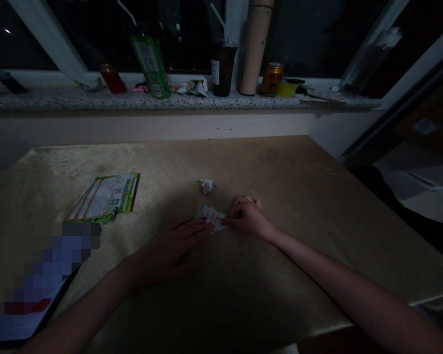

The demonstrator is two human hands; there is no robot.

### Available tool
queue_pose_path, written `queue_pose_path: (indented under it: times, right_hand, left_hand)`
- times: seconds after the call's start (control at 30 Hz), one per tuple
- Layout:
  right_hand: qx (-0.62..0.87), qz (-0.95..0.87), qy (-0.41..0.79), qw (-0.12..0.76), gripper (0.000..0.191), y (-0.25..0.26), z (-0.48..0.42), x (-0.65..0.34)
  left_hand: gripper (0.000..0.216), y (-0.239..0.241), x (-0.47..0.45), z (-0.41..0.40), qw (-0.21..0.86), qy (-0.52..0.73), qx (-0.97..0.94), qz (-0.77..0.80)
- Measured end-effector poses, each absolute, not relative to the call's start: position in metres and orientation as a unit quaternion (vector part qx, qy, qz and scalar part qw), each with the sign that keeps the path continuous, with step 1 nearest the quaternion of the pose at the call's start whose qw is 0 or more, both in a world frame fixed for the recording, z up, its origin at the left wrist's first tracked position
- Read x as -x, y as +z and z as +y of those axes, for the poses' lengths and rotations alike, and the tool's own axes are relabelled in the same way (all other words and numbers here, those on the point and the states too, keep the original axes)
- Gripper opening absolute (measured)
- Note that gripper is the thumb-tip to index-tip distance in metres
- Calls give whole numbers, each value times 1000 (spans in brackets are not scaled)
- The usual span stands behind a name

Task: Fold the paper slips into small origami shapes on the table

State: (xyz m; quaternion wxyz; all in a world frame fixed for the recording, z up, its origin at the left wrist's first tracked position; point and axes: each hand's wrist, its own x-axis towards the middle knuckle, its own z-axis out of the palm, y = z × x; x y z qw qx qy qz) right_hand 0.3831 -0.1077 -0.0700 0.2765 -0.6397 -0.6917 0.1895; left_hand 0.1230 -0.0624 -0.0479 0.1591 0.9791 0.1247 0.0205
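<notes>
A small printed piece of paper point(214, 220), white with orange and dark print, lies on the table in front of me. My left hand point(173, 243) is flat on the tabletop, fingers stretched out, the fingertips touching the paper's left part. At the paper's right edge, my right hand point(248, 216) is closed, thumb and index finger pinching it and the other fingers curled. Just beyond the paper sits a crumpled ball of printed paper point(207, 186), white and green.
Green-and-white printed leaflets point(107, 196) lie at the left, near a partly pixelated flat device point(25, 324). Along the stone windowsill point(188, 102) stand a green carton point(151, 64), a dark cup with a straw point(223, 69), a tall tube point(256, 49) and a gold can point(272, 79).
</notes>
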Motion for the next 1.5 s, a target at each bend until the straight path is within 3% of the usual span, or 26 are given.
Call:
queue_pose_path:
  times: [1.17,1.5]
  right_hand:
    - [648,-700,160,254,23,-65,-111,-380]
    - [656,-709,162,200,41,-60,-111,-374]
  left_hand:
    - [62,-47,-131,-73,102,13,-987,127]
    - [56,-48,-132,-73,100,26,-986,134]
